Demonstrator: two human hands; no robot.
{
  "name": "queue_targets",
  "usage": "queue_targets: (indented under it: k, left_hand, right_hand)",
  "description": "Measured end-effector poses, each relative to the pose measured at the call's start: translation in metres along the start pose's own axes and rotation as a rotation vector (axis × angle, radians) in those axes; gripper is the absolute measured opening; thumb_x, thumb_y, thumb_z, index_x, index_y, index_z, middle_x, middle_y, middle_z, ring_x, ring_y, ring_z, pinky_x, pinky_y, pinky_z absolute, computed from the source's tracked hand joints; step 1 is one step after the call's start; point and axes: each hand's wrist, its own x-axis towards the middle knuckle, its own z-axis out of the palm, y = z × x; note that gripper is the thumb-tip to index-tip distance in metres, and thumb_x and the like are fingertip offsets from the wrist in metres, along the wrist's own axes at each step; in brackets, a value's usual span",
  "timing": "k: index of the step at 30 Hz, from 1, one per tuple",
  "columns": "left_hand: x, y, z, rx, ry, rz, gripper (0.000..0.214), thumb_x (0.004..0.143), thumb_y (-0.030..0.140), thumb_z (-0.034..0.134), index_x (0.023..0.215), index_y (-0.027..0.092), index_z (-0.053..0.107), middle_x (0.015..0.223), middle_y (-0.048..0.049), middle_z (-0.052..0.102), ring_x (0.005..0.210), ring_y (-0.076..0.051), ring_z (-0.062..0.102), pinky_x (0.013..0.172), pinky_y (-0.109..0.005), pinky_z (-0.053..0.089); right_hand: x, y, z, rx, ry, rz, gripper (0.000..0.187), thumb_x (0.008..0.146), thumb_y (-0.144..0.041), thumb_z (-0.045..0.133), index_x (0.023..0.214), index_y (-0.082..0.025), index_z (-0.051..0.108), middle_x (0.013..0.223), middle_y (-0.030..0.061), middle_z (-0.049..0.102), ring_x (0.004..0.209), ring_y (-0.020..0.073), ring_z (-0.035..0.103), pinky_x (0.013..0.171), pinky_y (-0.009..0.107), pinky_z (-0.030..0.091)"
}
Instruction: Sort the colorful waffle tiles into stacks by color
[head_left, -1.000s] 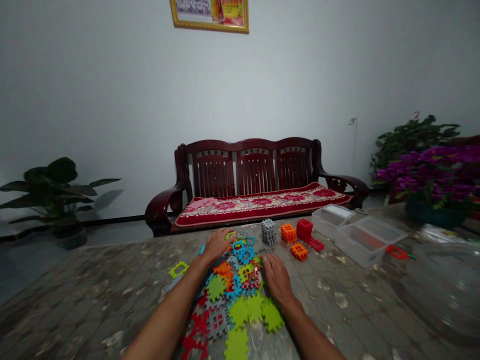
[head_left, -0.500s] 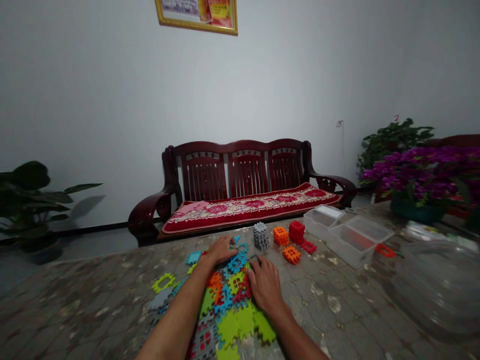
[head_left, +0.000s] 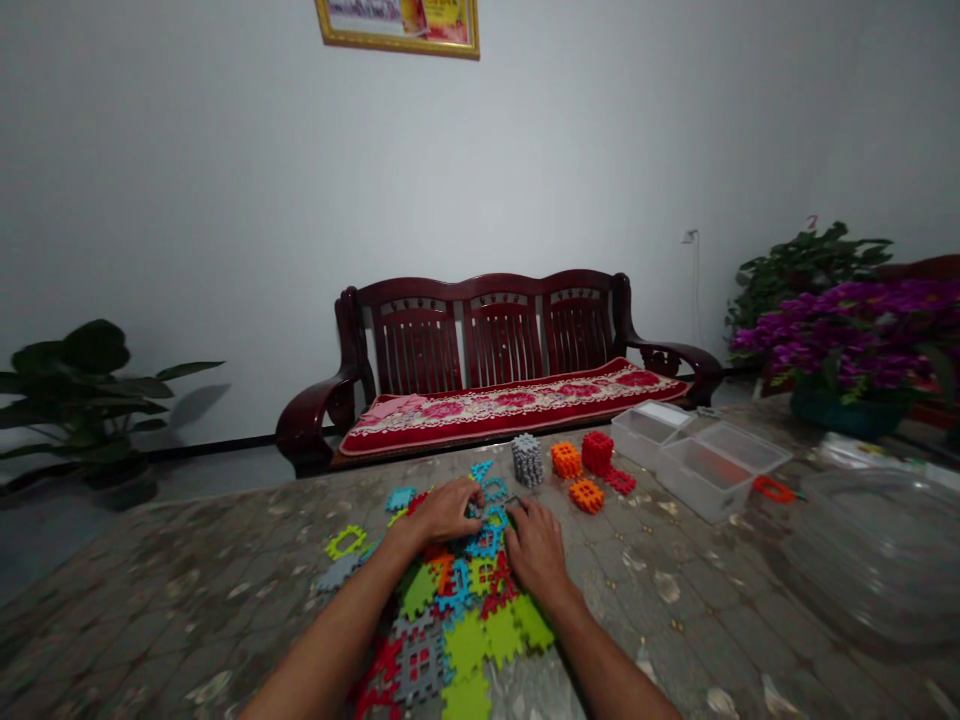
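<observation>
Tiles (head_left: 466, 645) lay strewn toward the far edge of the tabletop (head_left: 660, 610), seemingly for easy reach; stacks (head_left: 566, 460) there stood apart, apparently by colour. Left hand (head_left: 450, 510) and right hand (head_left: 536, 545) curled fingers over tiles; any grip was unclear.

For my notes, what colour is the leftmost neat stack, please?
The stack is grey, in the head view.

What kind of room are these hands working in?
Most likely a living room in a home: a carved wooden sofa with a floral red seat cover stands against the wall, a gilt-framed picture hangs above it, and a leafy plant sits to the left.
</observation>
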Motion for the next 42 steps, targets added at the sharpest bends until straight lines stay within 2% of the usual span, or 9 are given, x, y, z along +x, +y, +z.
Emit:
queue_targets:
  k: [8,12,16,20,23,27,33,37,42]
  left_hand:
    - [-0.050,0.008,-0.006,0.055,0.034,0.058,0.037,0.080,0.044,0.076,0.111,0.024,0.071,0.131,-0.0083,0.072,0.132,-0.031,0.060,0.122,-0.050,0.034]
    - [-0.085,0.018,-0.005,0.026,0.120,-0.078,0.061,0.082,0.044,0.078,0.139,0.026,0.067,0.161,-0.0149,0.055,0.151,-0.036,0.045,0.127,-0.056,0.029]
    - [-0.129,0.045,0.022,0.023,0.068,-0.139,0.095,0.076,0.051,0.085,0.162,0.036,0.049,0.178,-0.0138,0.031,0.165,-0.042,0.021,0.130,-0.069,0.015]
    - [-0.157,0.071,0.058,0.043,-0.042,-0.068,0.109,0.071,0.059,0.087,0.167,0.042,0.039,0.182,-0.0125,0.020,0.165,-0.047,0.014,0.127,-0.076,0.011]
    - [-0.157,0.078,0.069,0.086,-0.030,-0.097,0.098,0.081,0.055,0.080,0.168,0.040,0.038,0.181,-0.0135,0.022,0.166,-0.044,0.016,0.128,-0.076,0.011]
    - [-0.140,0.076,0.070,0.145,0.018,-0.128,0.088,0.086,0.052,0.076,0.165,0.036,0.044,0.178,-0.0150,0.030,0.165,-0.041,0.020,0.129,-0.073,0.012]
    - [-0.119,0.067,0.083,0.176,0.232,-0.097,0.069,0.094,0.054,0.066,0.159,0.034,0.054,0.169,-0.0155,0.047,0.160,-0.040,0.033,0.129,-0.072,0.018]
    - [-0.117,0.056,0.061,0.124,0.388,-0.259,0.057,0.100,0.041,0.057,0.156,0.029,0.057,0.167,-0.0154,0.050,0.158,-0.037,0.037,0.129,-0.069,0.017]
    - [-0.136,0.014,0.012,-0.015,0.625,-0.748,0.055,0.103,0.039,0.045,0.153,0.019,0.059,0.160,-0.0192,0.056,0.152,-0.036,0.045,0.127,-0.060,0.026]
  right_hand:
    - [0.001,0.000,0.000,0.018,0.025,0.016,0.037,0.100,-0.021,0.052,0.128,-0.023,0.076,0.146,0.0133,0.067,0.134,0.0306,0.060,0.117,0.046,0.041]
    - [0.004,0.006,0.001,0.074,0.017,0.040,0.037,0.103,-0.025,0.049,0.126,-0.022,0.077,0.143,0.0137,0.069,0.132,0.0295,0.062,0.114,0.044,0.044]
    - [0.005,0.008,0.001,0.114,0.016,0.055,0.040,0.104,-0.027,0.044,0.127,-0.022,0.077,0.143,0.0133,0.069,0.131,0.0277,0.063,0.114,0.043,0.045]
    - [0.004,0.006,0.000,0.098,0.026,0.042,0.043,0.105,-0.026,0.041,0.128,-0.019,0.077,0.141,0.0147,0.069,0.132,0.0284,0.062,0.116,0.044,0.043]
    - [0.003,0.006,0.000,0.095,0.031,0.033,0.043,0.105,-0.026,0.040,0.126,-0.019,0.077,0.141,0.0151,0.070,0.133,0.0281,0.061,0.116,0.043,0.043]
    - [0.001,0.006,-0.002,0.095,0.032,0.029,0.042,0.105,-0.027,0.041,0.123,-0.020,0.079,0.141,0.0150,0.069,0.133,0.0283,0.061,0.117,0.044,0.042]
    - [0.004,0.011,-0.002,0.168,0.031,0.039,0.045,0.105,-0.029,0.039,0.122,-0.019,0.079,0.139,0.0142,0.071,0.131,0.0276,0.062,0.116,0.044,0.043]
    - [0.011,0.018,0.000,0.330,0.043,0.079,0.045,0.101,-0.031,0.040,0.117,-0.020,0.081,0.134,0.0125,0.074,0.130,0.0260,0.063,0.115,0.042,0.045]
    - [0.018,0.026,0.000,0.598,0.093,0.132,0.043,0.095,-0.039,0.049,0.113,-0.019,0.082,0.129,0.0128,0.076,0.128,0.0280,0.065,0.117,0.046,0.045]
